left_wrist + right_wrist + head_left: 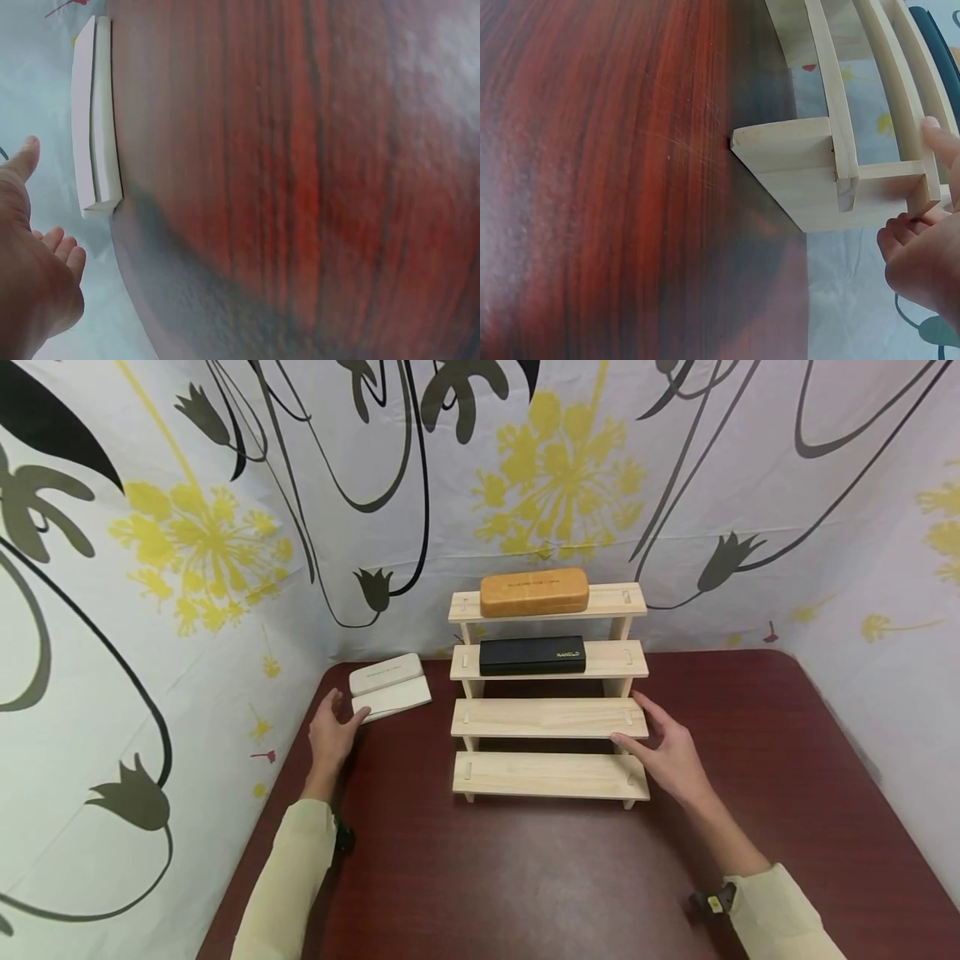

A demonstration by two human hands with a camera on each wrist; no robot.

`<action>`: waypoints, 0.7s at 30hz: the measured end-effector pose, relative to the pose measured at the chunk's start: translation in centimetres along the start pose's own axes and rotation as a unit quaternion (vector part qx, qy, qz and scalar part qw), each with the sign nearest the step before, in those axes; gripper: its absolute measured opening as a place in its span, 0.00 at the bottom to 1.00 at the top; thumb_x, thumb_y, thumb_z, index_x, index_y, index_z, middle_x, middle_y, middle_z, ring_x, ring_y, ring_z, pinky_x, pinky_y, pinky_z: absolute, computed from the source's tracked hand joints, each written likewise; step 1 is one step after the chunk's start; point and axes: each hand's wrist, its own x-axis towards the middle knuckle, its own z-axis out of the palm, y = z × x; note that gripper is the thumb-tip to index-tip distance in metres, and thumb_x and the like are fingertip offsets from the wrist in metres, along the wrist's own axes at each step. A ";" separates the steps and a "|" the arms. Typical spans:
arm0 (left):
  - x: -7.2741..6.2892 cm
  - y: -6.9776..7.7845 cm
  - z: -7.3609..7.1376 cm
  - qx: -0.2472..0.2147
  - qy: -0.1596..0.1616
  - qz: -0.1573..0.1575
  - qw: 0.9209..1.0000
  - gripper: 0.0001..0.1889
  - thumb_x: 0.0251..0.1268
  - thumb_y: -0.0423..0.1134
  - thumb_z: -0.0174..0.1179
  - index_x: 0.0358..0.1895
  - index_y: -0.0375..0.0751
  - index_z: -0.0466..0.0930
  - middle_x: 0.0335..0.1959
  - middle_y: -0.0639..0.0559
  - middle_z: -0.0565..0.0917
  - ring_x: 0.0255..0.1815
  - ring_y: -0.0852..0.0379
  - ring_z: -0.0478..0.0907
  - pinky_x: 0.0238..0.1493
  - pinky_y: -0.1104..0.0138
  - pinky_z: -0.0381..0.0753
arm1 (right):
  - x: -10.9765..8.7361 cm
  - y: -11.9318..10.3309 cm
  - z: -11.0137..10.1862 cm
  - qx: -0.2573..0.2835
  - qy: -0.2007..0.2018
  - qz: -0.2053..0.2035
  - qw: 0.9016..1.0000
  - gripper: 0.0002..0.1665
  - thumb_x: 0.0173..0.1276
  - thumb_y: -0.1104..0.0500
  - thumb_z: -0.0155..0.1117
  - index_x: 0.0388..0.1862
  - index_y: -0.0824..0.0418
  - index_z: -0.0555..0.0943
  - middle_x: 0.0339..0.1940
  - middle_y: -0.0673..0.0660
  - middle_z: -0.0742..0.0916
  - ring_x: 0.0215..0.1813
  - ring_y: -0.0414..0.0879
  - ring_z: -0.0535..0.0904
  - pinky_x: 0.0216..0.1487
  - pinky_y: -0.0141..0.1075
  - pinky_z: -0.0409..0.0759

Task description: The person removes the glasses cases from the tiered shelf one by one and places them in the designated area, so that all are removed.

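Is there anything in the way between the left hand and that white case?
Nothing visible is. The left hand is right beside the white case, its thumb by the near corner, though I can't tell whether they touch. The four-tier wooden stand is off to the right, not between them.

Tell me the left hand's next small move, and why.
Probably curl the left hand around the white rectangular case: that hand is open beside it, the right hand grips the stepped pale-wood rack, and the rack's upper two shelves hold a tan oblong case and a black oblong case.
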 end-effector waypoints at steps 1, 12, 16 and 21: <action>0.0 0.1 0.0 -0.007 0.001 0.003 1.000 0.44 0.70 0.49 0.74 0.81 0.34 0.64 0.76 0.38 0.73 0.77 0.39 0.69 0.79 0.43 0.63 | 0.0 0.0 -0.1 0.003 -0.001 0.002 1.000 0.51 0.69 0.60 0.79 0.85 0.61 0.63 0.79 0.70 0.72 0.74 0.66 0.73 0.56 0.13 0.72; -0.1 2.2 0.6 -0.103 -0.008 0.038 0.994 0.43 0.68 0.43 0.76 0.80 0.33 0.65 0.76 0.38 0.74 0.77 0.41 0.70 0.79 0.54 0.68 | 0.9 -0.2 -0.4 0.035 -0.002 0.012 0.999 0.54 0.70 0.60 0.78 0.87 0.61 0.59 0.84 0.64 0.66 0.83 0.61 0.61 0.80 0.53 0.64; 0.0 3.1 0.9 -0.166 -0.013 0.056 0.985 0.42 0.66 0.40 0.77 0.78 0.31 0.66 0.74 0.39 0.75 0.77 0.43 0.69 0.80 0.54 0.66 | 1.4 -0.2 -0.4 0.053 0.011 -0.007 0.999 0.53 0.70 0.63 0.77 0.87 0.60 0.59 0.84 0.64 0.67 0.83 0.61 0.61 0.83 0.42 0.62; 0.0 4.5 1.2 -0.213 -0.022 0.088 0.973 0.42 0.64 0.36 0.78 0.77 0.30 0.66 0.73 0.38 0.76 0.76 0.44 0.69 0.80 0.51 0.63 | 2.0 -0.6 -0.4 0.053 0.032 -0.008 0.998 0.54 0.71 0.63 0.77 0.88 0.60 0.56 0.84 0.64 0.67 0.82 0.61 0.63 0.77 0.25 0.64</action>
